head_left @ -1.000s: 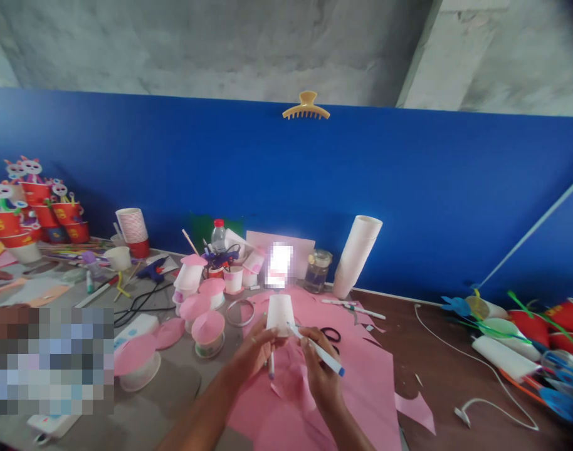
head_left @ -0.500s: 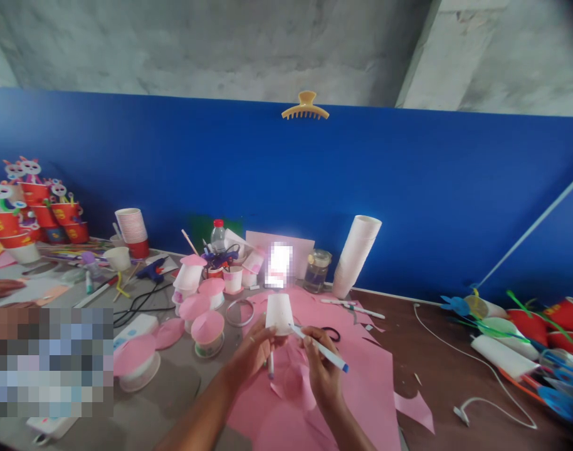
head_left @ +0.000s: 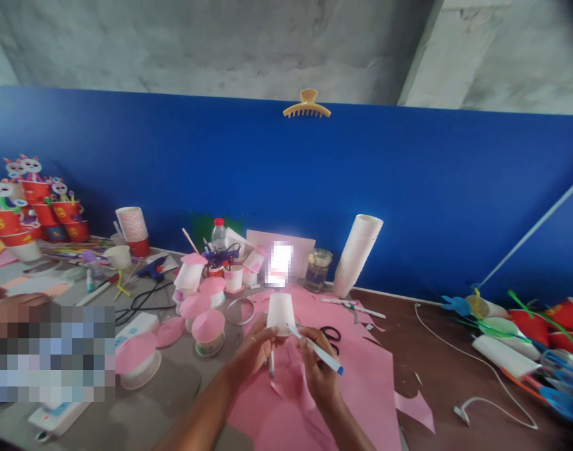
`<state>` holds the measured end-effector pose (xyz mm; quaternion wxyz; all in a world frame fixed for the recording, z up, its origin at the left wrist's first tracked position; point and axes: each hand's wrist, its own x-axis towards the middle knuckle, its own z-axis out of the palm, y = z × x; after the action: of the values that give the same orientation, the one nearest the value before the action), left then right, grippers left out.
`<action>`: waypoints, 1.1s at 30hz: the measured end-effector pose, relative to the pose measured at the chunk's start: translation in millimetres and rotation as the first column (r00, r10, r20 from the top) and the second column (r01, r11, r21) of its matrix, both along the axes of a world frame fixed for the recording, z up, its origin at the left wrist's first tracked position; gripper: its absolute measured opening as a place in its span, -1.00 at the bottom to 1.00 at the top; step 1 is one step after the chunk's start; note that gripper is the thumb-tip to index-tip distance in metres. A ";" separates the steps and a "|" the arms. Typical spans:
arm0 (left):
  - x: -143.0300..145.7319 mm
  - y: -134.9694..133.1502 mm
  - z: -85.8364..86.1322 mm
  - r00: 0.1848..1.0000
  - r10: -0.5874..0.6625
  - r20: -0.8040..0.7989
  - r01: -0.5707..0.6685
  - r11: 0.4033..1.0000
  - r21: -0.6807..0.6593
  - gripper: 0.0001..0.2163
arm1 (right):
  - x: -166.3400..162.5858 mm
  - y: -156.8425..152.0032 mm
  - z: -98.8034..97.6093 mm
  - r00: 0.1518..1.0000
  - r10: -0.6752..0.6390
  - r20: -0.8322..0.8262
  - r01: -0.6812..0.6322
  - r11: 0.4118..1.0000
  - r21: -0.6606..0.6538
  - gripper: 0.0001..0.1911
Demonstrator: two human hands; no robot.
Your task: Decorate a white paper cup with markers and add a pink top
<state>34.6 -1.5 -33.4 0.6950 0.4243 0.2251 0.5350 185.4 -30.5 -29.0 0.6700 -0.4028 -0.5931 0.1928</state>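
My left hand grips a white paper cup, which is upside down with its narrow end up. In my right hand is a white marker with a blue end, its tip at the lower right of the cup's wall. Whether the tip touches the cup I cannot tell. Pink paper lies under both hands. Another marker rests on it beside my left hand, and black-handled scissors lie just past my right hand.
Several cups with pink cone tops stand to the left. A tall stack of white cups leans at the back, beside a glass jar. A glue gun lies farther left. A co-worker's hand is at the left edge.
The marker tip has shifted slightly left across the cup's wall, with my right hand. My left hand keeps the cup nearly still. The co-worker's hand at the left edge has moved.
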 end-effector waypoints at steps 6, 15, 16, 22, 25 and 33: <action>-0.6 -1.1 2.1 1.000 -0.001 -0.027 0.001 1.000 0.005 -0.70 | 0.1 0.1 0.8 1.000 0.008 0.009 -0.008 1.000 0.002 -0.76; -0.3 -0.8 2.6 1.000 -0.005 -0.019 0.005 1.000 -0.009 -0.56 | 2.8 -1.0 -0.2 0.998 0.004 0.055 -0.005 1.000 0.004 -0.78; -0.3 -0.6 1.8 1.000 -0.007 -0.017 0.006 1.000 -0.005 -0.57 | 2.8 -0.8 -0.5 0.999 0.004 0.054 -0.005 1.000 0.008 -0.78; -0.3 -1.2 3.8 1.000 -0.004 -0.026 0.004 1.000 0.002 -0.61 | 2.1 0.7 -1.8 0.998 0.030 0.051 -0.031 0.999 0.015 -0.81; -0.3 -0.9 4.0 1.000 -0.005 -0.020 0.005 1.000 -0.002 -0.59 | 2.4 0.8 -1.7 0.998 0.029 0.049 -0.030 0.999 0.019 -0.81; 0.4 0.3 -0.4 1.000 0.013 -0.014 -0.013 1.000 -0.016 -0.59 | 3.3 1.0 -2.4 1.000 0.010 0.008 -0.010 1.000 -0.014 -0.78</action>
<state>35.0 -1.2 -33.8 0.6933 0.4208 0.2371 0.5349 188.7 -29.5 -31.4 0.6639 -0.4052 -0.5964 0.1987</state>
